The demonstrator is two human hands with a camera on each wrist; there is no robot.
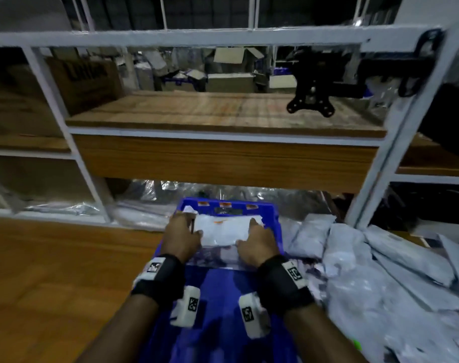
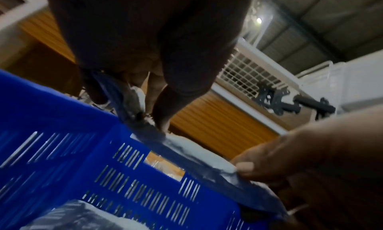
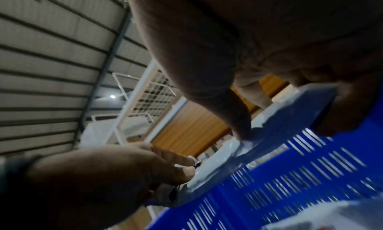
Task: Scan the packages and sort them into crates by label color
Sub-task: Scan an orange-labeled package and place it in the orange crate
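White package [image 1: 224, 230] held over blue crate [image 1: 274, 213]; left hand [image 1: 180, 235] and right hand [image 1: 258, 241] fingers clamped on opposite ends.

dim indoor light | ceiling lamp [image 2: 258, 20] glare | motion blur throughout | wide-angle edges bent

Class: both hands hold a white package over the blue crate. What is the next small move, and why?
Probably lower the package and let go. The left hand and right hand grip its two ends directly above the blue crate, so it looks set for dropping in. Its label colour cannot be read here.
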